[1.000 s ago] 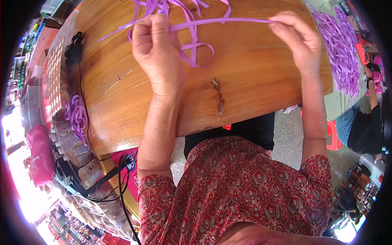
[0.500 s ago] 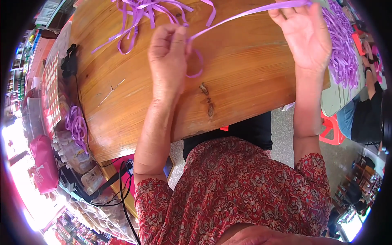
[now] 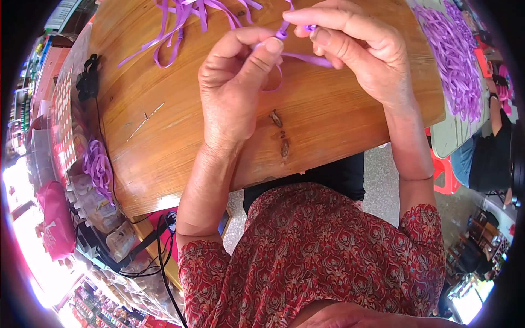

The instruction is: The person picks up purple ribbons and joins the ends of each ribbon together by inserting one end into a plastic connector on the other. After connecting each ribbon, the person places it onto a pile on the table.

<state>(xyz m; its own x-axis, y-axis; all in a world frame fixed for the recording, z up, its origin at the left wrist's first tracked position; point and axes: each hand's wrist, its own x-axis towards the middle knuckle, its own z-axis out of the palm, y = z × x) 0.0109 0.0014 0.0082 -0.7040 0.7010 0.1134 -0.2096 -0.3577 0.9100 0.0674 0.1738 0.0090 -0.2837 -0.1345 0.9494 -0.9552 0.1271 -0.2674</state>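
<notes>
Over the far part of the wooden table (image 3: 213, 164), my left hand (image 3: 235, 82) pinches a purple ribbon (image 3: 306, 58) between thumb and forefinger. A small wound or knotted bit of it shows at the fingertips. My right hand (image 3: 366, 54) is close beside, its thumb and fingers closed on another small purple piece of ribbon. One loop of the ribbon hangs below the left fingers, and a flat stretch runs behind toward the right hand. Past my left hand, a loose heap of purple ribbons (image 3: 180, 24) lies at the table's far edge.
A thin metal needle-like tool (image 3: 145, 121) lies on the table at left. Beyond it are a black cable clump (image 3: 88, 82), a purple ribbon bundle (image 3: 98, 169) and a pink pouch (image 3: 57, 221). A large purple ribbon pile (image 3: 451, 65) covers a side table at right, near another person's arm (image 3: 496, 109).
My right hand has come down and left, close to my left hand, and its open fingers have closed on the ribbon. The ribbon stretched between the hands has gone slack.
</notes>
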